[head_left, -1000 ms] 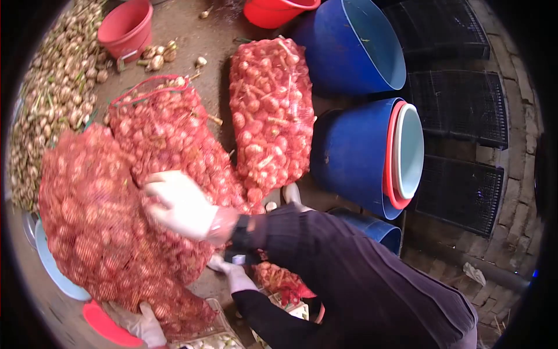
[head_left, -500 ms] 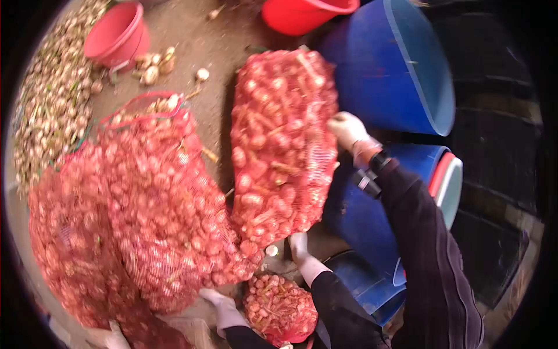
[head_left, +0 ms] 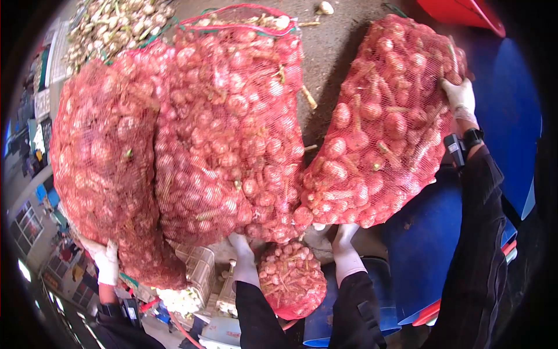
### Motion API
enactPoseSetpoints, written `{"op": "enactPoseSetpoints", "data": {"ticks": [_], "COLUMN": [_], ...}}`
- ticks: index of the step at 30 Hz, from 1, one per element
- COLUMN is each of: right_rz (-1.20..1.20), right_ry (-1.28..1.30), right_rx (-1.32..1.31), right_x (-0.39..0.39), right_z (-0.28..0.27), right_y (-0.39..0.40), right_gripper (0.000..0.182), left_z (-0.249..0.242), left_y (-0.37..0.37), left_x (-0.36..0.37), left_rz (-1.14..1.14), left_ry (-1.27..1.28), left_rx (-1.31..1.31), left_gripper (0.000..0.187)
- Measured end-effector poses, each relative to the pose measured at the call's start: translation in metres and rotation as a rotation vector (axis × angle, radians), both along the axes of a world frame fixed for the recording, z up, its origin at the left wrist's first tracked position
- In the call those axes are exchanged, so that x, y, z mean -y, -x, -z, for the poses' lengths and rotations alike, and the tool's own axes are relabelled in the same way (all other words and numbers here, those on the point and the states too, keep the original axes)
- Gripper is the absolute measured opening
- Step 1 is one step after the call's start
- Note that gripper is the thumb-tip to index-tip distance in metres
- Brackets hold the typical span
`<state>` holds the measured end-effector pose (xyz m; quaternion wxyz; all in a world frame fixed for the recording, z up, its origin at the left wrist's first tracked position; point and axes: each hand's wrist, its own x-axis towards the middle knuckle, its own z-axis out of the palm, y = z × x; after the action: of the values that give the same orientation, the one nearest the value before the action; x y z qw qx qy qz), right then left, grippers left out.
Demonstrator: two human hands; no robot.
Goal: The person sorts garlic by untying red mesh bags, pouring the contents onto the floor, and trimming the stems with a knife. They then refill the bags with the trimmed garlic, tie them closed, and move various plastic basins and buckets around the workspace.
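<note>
My right hand (head_left: 459, 98), in a white glove, grips the upper right edge of a red mesh sack of garlic (head_left: 383, 125), which leans to the right. Far to the left, my gloved left hand (head_left: 106, 260) is closed on the lower left side of another red mesh sack of garlic (head_left: 104, 168); part of its fingers is hidden by the mesh. Between these two stands a third mesh sack (head_left: 232, 128), its top open with a red rim. A smaller mesh sack of garlic (head_left: 292, 276) is between my legs.
Loose garlic (head_left: 119, 26) is heaped at the upper left. Blue barrels (head_left: 430, 250) lie along the right, and a red bucket (head_left: 465, 13) is at the top right. A plastic crate (head_left: 195, 264) stands behind the left sack, near white garlic. Stems lie on the floor.
My view has turned left and the sacks look larger. The right sack now tilts more to the right, with my right hand still at its edge. My left hand shows more fully beside the left sack.
</note>
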<state>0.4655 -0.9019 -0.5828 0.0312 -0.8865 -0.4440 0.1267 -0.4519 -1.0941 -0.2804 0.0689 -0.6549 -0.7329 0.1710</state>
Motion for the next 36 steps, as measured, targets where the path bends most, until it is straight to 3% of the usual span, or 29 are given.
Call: {"op": "enactPoseSetpoints", "data": {"ticks": [2, 4, 6, 8, 10, 11, 13, 14, 16, 18, 20, 22, 23, 28, 36], "right_rz": [-0.005, 0.026, 0.048, 0.051, -0.108, -0.064, 0.008, 0.028, 0.084, 0.177, 0.176, 0.237, 0.179, 0.053, -0.001], "right_ry": [-0.009, 0.063, 0.141, 0.172, 0.206, 0.074, 0.089, 0.095, 0.060, -0.042, -0.064, -0.123, -0.034, -0.040, -0.018], "right_rx": [-0.177, -0.126, -0.108, -0.418, -0.185, -0.174, -0.050, -0.018, -0.127, -0.403, -0.422, -0.682, -0.499, -0.341, -0.292], "right_x": [-0.002, -0.004, -0.007, 0.006, 0.012, 0.020, 0.019, 0.017, 0.016, 0.019, 0.025, 0.030, 0.031, 0.053, 0.115], "right_z": [0.005, 0.007, 0.003, 0.008, -0.019, -0.008, -0.006, -0.003, 0.001, -0.008, -0.016, -0.025, -0.032, -0.076, -0.186], "right_y": [-0.017, -0.027, -0.019, -0.034, -0.004, -0.003, 0.002, 0.002, -0.004, -0.003, -0.008, -0.006, -0.006, 0.034, 0.152], "right_gripper": [0.075, 0.076, 0.070, 0.060, 0.052, 0.051, 0.058, 0.062, 0.059, 0.051, 0.046, 0.040, 0.033, 0.039, 0.035], "left_z": [0.000, -0.002, -0.005, -0.001, 0.005, 0.005, 0.006, 0.004, 0.005, 0.010, 0.014, 0.028, 0.032, 0.037, 0.049], "left_y": [0.003, -0.017, 0.009, 0.016, 0.021, 0.044, 0.085, 0.053, 0.132, 0.091, 0.072, 0.061, 0.058, 0.043, -0.029], "left_x": [-0.001, -0.010, -0.003, -0.008, -0.009, -0.001, 0.004, 0.000, 0.006, 0.004, 0.000, -0.002, 0.001, -0.004, -0.030], "left_rz": [0.038, 0.016, 0.048, 0.117, 0.007, -0.054, 0.142, 0.088, 0.186, 0.185, 0.159, 0.105, 0.085, -0.016, -0.169], "left_ry": [0.007, 0.004, -0.030, -0.052, -0.123, -0.119, -0.103, -0.118, -0.095, -0.098, -0.072, -0.054, -0.041, -0.011, -0.113], "left_rx": [-0.050, 0.020, 0.014, 0.059, 0.152, 0.229, 0.115, 0.110, -0.080, -0.055, -0.052, -0.017, -0.008, -0.002, -0.005], "left_gripper": [0.117, 0.116, 0.113, 0.099, 0.089, 0.088, 0.105, 0.109, 0.106, 0.099, 0.099, 0.098, 0.097, 0.096, 0.103]}}
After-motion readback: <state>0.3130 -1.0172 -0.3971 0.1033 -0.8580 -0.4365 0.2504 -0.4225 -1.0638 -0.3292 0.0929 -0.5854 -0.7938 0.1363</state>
